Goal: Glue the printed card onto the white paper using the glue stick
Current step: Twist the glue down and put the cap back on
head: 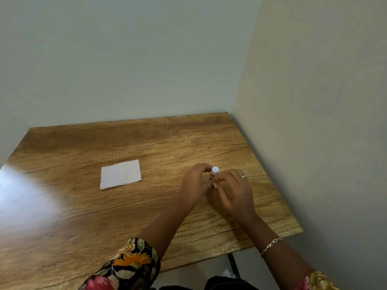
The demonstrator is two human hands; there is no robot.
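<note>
Two hands meet over the glue stick (pixel 214 172), which stands upright on the table with its white cap (pixel 215 170) on top, so the step in hand looks like opening the stick; no glue has been spread yet, as far as can be judged. The next move calls for one hand to hold the barrel steady while the other pulls or twists the cap off, then for the printed card to be found and turned over for gluing.

The left hand (pixel 194 183) curls its thumb and forefinger in toward the cap, the forefinger tip touching it. The right hand (pixel 232 191) has its fingers bent round the lower barrel, hiding most of it, and wears a ring (pixel 243 176). Both grips are closed on the stick, not slack.

Well apart to the left, the white paper (pixel 120 174) lies flat on the wooden table (pixel 146 139). A second edge shows along its near side, but whether that is the card I cannot tell. Nearer the body are a bracelet (pixel 271 245) on the right wrist and a flowered sleeve (pixel 134 264) on the left arm.
</note>
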